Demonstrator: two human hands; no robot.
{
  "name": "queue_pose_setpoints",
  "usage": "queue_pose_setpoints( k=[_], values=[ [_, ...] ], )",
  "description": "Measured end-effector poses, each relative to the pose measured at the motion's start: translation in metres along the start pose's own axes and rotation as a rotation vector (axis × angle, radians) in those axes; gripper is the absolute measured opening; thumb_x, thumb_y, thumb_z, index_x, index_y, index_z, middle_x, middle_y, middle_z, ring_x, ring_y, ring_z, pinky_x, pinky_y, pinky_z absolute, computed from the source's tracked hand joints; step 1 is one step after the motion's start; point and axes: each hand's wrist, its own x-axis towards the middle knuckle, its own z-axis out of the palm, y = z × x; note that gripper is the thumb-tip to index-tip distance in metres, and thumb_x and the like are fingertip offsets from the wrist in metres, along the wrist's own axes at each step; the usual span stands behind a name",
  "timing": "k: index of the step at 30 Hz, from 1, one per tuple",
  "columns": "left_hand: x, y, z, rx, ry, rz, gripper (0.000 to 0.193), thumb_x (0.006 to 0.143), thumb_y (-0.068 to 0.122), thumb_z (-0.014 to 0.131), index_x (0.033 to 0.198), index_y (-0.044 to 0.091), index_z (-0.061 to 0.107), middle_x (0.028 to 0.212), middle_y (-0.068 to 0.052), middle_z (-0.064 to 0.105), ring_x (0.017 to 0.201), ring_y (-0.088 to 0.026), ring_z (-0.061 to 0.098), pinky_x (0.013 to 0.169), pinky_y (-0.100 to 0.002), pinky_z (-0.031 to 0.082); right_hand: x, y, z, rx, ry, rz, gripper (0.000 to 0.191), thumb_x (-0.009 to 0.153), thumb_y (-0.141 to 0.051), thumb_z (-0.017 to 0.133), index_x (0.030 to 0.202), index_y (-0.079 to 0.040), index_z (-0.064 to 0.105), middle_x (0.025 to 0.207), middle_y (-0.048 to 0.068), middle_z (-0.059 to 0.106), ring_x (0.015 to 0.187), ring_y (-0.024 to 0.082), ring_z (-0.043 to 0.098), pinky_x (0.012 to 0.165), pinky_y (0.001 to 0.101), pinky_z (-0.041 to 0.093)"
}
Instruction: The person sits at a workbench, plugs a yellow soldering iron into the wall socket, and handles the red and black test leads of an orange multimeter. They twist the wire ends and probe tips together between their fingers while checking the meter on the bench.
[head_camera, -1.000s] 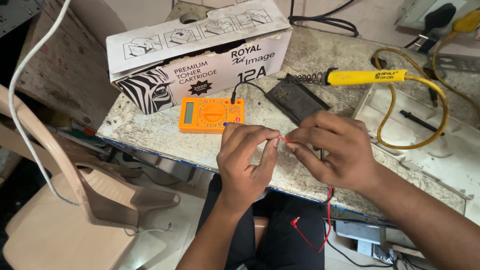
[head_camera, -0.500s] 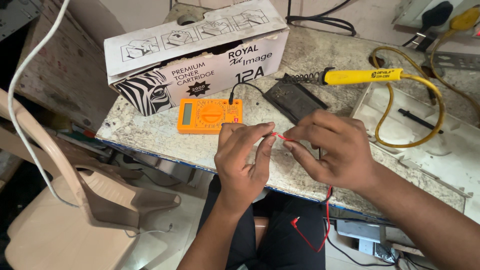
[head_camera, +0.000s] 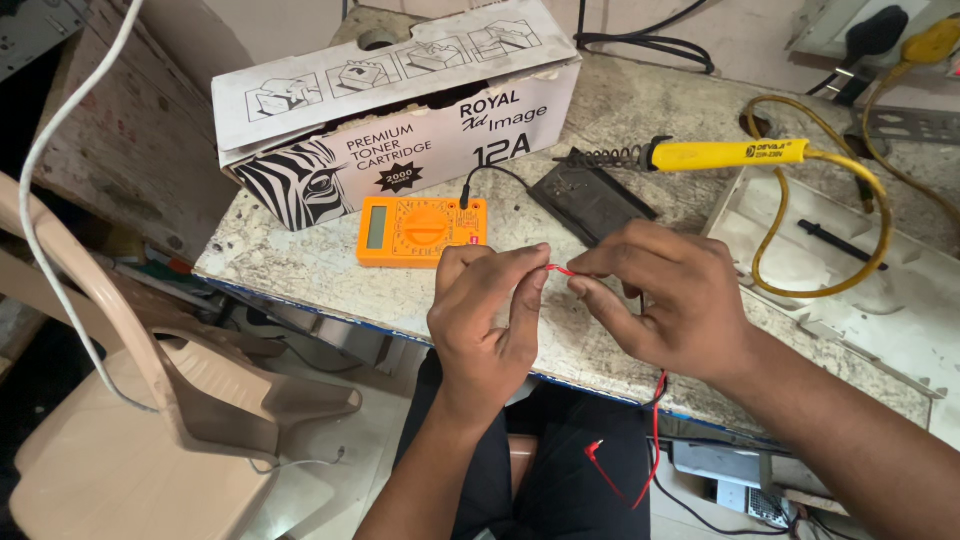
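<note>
Little has shifted since the earlier frames: both hands stay close together over the near edge of the surface (head_camera: 300, 270), the view only nudged a touch. Left hand (head_camera: 487, 320) and right hand (head_camera: 668, 300) each pinch a short stretch of thin red wire (head_camera: 558, 269) between thumb and fingertips, taut between them; more of it hangs below the near edge toward the lap. It looks light, limp and easily kinked, best held close to its end with fingertips. Behind the hands, toward the far left corner, a long white cardboard box (head_camera: 400, 110) with a black zebra-head print and dark lettering lies on its side. In front of it an orange multimeter (head_camera: 422, 230) lies flat. Further right, a yellow-handled soldering iron (head_camera: 725, 154) rests on its stand.
</note>
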Motion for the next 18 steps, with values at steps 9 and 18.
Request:
queue_pose_setpoints(
  k=[9, 18],
  values=[
    [0.0023, 0.0019, -0.0032, 0.045, -0.03, 0.037, 0.035, 0.086, -0.007, 0.074, 0.116, 0.01, 0.077, 0.102, -0.003, 0.074, 0.092, -0.022, 0.057, 0.085, -0.031, 0.048, -0.0016, 0.0015, 0.0015, 0.008, -0.009, -0.011, 0.012, 0.081, -0.011, 0.082, 0.09, -0.008, 0.074, 0.088, 0.005, 0.071, 0.066, 0.019, 0.068, 0.055, 0.0307, 0.052],
    [0.0018, 0.0001, -0.0027, 0.039, -0.023, 0.042, 0.024, 0.091, -0.004, 0.073, 0.111, 0.009, 0.076, 0.101, -0.004, 0.074, 0.092, -0.022, 0.06, 0.085, -0.033, 0.049, -0.0024, 0.0025, 0.0034, 0.014, -0.011, -0.031, 0.017, 0.08, -0.012, 0.083, 0.094, -0.008, 0.074, 0.088, 0.006, 0.07, 0.067, 0.02, 0.068, 0.056, 0.0322, 0.052]
  ],
)
